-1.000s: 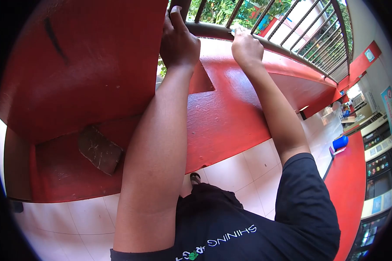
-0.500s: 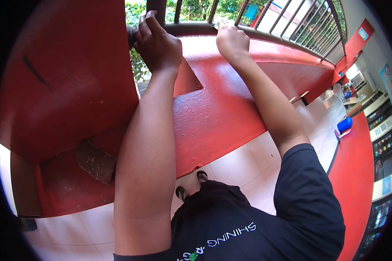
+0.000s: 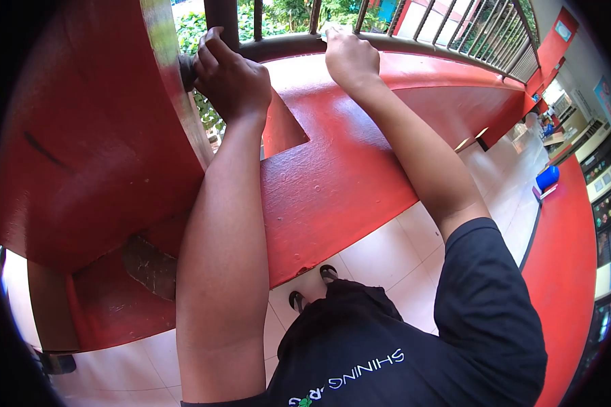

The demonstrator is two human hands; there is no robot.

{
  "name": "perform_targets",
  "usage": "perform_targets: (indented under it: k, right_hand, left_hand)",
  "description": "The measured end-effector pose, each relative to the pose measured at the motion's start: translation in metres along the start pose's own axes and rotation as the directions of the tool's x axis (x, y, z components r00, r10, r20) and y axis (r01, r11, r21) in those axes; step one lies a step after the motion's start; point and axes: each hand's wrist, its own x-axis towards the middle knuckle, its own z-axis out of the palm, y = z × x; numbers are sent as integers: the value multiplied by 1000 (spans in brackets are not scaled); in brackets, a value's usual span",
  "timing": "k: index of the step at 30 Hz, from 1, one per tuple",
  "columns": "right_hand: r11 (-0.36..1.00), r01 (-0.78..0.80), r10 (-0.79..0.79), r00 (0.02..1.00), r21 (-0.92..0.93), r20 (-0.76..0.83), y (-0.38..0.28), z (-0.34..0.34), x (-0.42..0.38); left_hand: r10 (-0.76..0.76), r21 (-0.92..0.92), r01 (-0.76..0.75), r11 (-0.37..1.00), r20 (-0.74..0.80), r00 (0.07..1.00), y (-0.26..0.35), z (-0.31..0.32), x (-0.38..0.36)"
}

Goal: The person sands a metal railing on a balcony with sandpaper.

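Note:
My left hand [image 3: 232,80] is at the dark metal railing [image 3: 278,47], beside its thick upright post [image 3: 222,17]. Its fingers curl over the rail's left stretch, which the hand mostly covers. Farther right, my right hand [image 3: 352,61] is closed against the same rail. A small pale edge [image 3: 324,39] sticks out at its fingers, perhaps cloth or paper; the rest is hidden in the hand. Both forearms reach over a glossy red ledge [image 3: 339,183].
A red pillar [image 3: 81,122] rises close on my left, with a dark worn patch [image 3: 148,266] near its base. Green plants [image 3: 285,17] show behind the bars. Pale floor tiles [image 3: 380,251] lie below. On the right, a blue container [image 3: 547,178] sits by a red ledge [image 3: 563,271].
The view has turned slightly, so more of the pillar's edge shows. Both hands appear a little farther left in view and stay at the railing.

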Motion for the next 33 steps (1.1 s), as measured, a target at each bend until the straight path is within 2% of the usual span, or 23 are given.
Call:
perform_targets:
  k: [1,3,4,5,7,8,9,11,13,15,17,18,19,21,23,25,27,29,30,31,33]
  right_hand:
    - [1000,2,-2,1000,2,2,-4,5,-7]
    - [992,101,-120,947,-80,-297,-15,20,-24]
    - [995,104,-97,948,6,-301,-14,22,-21]
    - [995,102,-95,950,6,-298,-6,21,-13]
    - [996,-8,13,998,86,-59,6,4,2]
    - [999,-8,8,1000,38,0,2,-2,-3]
    - [998,22,-14,992,65,-127,-4,13,-8]
    - [986,145,-166,903,-83,-397,-11,33,-21]
    - [999,23,-21,998,33,-65,-3,5,-9]
    - [997,-36,36,999,75,-3,7,5,1]
    - [997,44,-31,983,68,-183,-9,14,-20]
    - [993,115,-112,967,0,-227,-13,18,-26]
    - [994,106,-103,973,2,-208,-11,16,-23]
    - [996,-24,25,1000,85,-9,5,5,-2]
    - [994,-9,11,1000,111,-12,12,21,4]
    - [984,161,-130,939,73,-319,-3,26,-19]
    - [987,155,-137,952,45,-274,-1,12,-17]
    - [997,-9,13,999,82,-50,12,7,-4]
    - [995,57,-45,988,79,-145,15,17,-3]
    - [995,64,-51,988,81,-148,6,21,-12]
    - [974,155,-196,942,-165,-271,-11,28,-35]
  left_hand:
    - [2,-2,-2,1000,-3,1000,-1,-1,1]
    - [5,-5,-6,1000,-9,1000,-2,0,4]
    - [7,-3,-7,1000,-13,1000,-3,0,4]
    - [10,-2,-10,1000,-11,1000,-2,1,2]
    - [-2,-11,2,1000,12,1000,1,-1,-1]
    - [-19,-15,19,1000,23,1000,0,-3,1]
    - [-21,-13,21,1000,18,1000,-1,-1,2]
    - [19,8,-19,1000,-37,999,-4,3,1]
    - [16,-3,-16,1000,-16,1000,-3,2,1]
    - [10,-8,-10,1000,-1,1000,-2,1,0]
    - [30,-10,-30,1000,-21,999,-3,1,2]
    - [21,-12,-21,1000,-29,999,-3,0,4]
    - [24,-11,-24,1000,-14,1000,-3,0,4]
    - [32,-11,-32,999,15,999,0,-2,-2]
    - [13,-21,-13,1000,33,999,0,-5,1]
    - [21,-11,-20,1000,10,1000,-1,-5,2]
    - [37,11,-37,999,-3,999,-1,-2,1]
    - [39,-6,-39,999,9,999,0,-3,-1]
    - [40,-20,-39,999,10,999,-1,-3,1]
    - [39,-15,-38,999,5,999,-2,-3,2]
    - [41,2,-41,999,-4,999,-1,-3,1]
